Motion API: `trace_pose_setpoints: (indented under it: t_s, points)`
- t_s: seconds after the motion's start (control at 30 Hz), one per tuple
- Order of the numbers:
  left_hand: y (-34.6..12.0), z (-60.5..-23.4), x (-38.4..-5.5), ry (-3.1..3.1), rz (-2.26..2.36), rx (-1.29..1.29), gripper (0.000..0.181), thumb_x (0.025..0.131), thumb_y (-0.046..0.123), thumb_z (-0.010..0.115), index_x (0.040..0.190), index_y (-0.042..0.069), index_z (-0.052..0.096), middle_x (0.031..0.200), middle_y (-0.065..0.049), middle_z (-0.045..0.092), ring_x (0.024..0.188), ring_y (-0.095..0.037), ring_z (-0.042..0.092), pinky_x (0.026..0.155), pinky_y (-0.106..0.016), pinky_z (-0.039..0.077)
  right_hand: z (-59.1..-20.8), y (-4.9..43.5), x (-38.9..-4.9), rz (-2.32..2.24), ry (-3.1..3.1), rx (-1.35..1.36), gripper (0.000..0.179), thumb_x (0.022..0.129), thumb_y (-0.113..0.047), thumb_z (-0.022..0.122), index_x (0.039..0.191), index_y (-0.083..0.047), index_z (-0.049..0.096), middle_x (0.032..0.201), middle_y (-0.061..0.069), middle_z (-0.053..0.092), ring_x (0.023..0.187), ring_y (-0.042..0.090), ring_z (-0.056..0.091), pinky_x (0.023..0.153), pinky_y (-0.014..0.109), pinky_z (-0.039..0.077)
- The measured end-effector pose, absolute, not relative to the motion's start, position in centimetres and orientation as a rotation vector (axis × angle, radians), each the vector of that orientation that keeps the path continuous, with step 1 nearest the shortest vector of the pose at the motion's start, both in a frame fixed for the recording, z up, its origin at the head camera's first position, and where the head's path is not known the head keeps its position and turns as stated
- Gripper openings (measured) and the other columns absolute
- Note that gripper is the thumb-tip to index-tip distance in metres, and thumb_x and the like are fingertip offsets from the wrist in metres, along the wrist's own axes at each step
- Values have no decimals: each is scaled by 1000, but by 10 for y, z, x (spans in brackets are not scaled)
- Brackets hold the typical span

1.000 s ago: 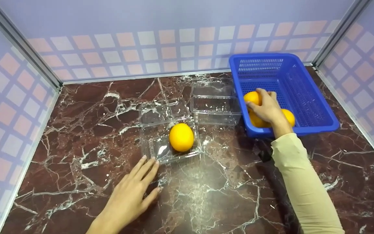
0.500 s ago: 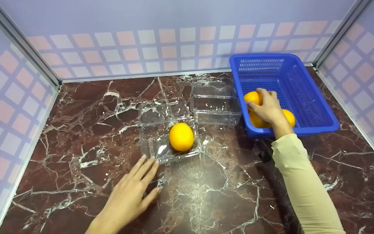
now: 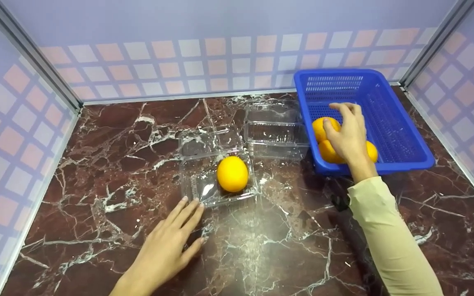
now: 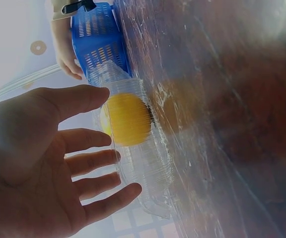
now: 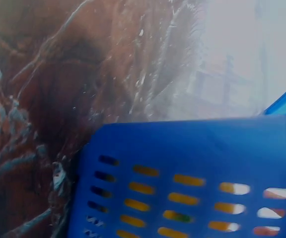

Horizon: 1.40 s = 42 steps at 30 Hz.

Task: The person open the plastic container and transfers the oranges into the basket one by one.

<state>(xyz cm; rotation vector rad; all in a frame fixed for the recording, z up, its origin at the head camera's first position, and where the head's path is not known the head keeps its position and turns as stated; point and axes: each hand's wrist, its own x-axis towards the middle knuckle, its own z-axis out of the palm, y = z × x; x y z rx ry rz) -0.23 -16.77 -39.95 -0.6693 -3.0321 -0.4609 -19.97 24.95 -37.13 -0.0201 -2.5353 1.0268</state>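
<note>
In the head view my left hand rests with straight fingers, its fingertips at the front left corner of a clear plastic clamshell box. One orange sits in the right half of that box. From the left wrist view, the same orange shows through the box wall, beyond my spread fingers. My right hand is over the blue basket, thumb and fingers apart. Beneath it lie several oranges, partly hidden by the hand. The right wrist view shows only the slotted basket wall, with orange colour behind it.
Another clear plastic box stands between the clamshell and the basket. Patterned wall panels enclose the back and sides of the dark marbled table.
My right hand has let go of an orange at the basket's left side and lifted slightly, its fingers spreading. The orange stays in the basket. My left hand keeps its place.
</note>
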Motion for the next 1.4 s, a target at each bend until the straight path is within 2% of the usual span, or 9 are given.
trace_pose_setpoints:
  t_s: [0.23, 0.53, 0.83, 0.9, 1.0, 1.1, 1.2, 1.4]
  points:
    - [-168, -401, -3, -3052, -460, -655, 71, 98, 32, 76, 160, 11, 48, 168, -9, 41, 158, -32, 34, 113, -68, 45, -362, 230, -186, 1063, -2455, 93, 40, 97, -12, 70, 136, -1, 68, 143, 24, 54, 138, 43, 47, 120, 56, 36]
    - [-167, -403, -3, -3049, -465, -657, 72, 97, 33, 76, 159, 11, 48, 169, -9, 41, 158, -32, 34, 113, -69, 45, -358, 192, -168, 992, -2433, 282, 44, 93, -16, 75, 134, -2, 69, 146, 23, 56, 133, 42, 48, 115, 58, 34]
    - [-168, -404, -4, -3046, -469, -659, 71, 98, 33, 76, 159, 12, 49, 168, -8, 42, 158, -31, 34, 112, -69, 46, -359, 169, -154, 893, -2468, 617, 47, 94, -18, 78, 138, -6, 67, 148, 21, 55, 139, 39, 47, 121, 57, 31]
    - [-169, -404, -4, -3043, -469, -661, 71, 97, 32, 77, 160, 12, 48, 168, -8, 42, 158, -31, 34, 112, -67, 46, -358, 164, -150, 868, -2457, 692, 46, 95, -19, 78, 138, -7, 67, 146, 19, 58, 135, 37, 48, 118, 56, 33]
    - [-170, -404, -4, -3039, -467, -663, 72, 97, 32, 77, 160, 12, 48, 168, -8, 42, 158, -31, 35, 112, -66, 47, -356, 156, -145, 861, -2458, 786, 42, 96, -20, 77, 136, -7, 68, 136, 15, 64, 123, 32, 56, 110, 49, 43]
    - [-170, -404, -3, -3036, -474, -663, 72, 97, 32, 77, 160, 12, 48, 168, -8, 42, 158, -31, 34, 112, -67, 46, -355, 146, -140, 956, -2510, 903, 39, 98, -16, 76, 134, -5, 69, 122, 12, 68, 105, 27, 64, 95, 40, 57]
    - [-170, -404, -3, -3037, -480, -663, 72, 97, 31, 77, 160, 12, 48, 168, -8, 42, 158, -31, 34, 113, -67, 46, -357, 136, -138, 1027, -2614, 1006, 38, 99, -15, 75, 134, -5, 68, 119, 10, 69, 98, 25, 69, 86, 36, 63]
    - [-171, -405, -2, -3034, -487, -657, 73, 97, 31, 78, 160, 13, 47, 169, -7, 40, 158, -31, 33, 111, -64, 49, -368, 115, -138, 925, -2711, 1140, 39, 99, -23, 75, 134, -6, 69, 124, 10, 68, 106, 24, 67, 96, 37, 60]
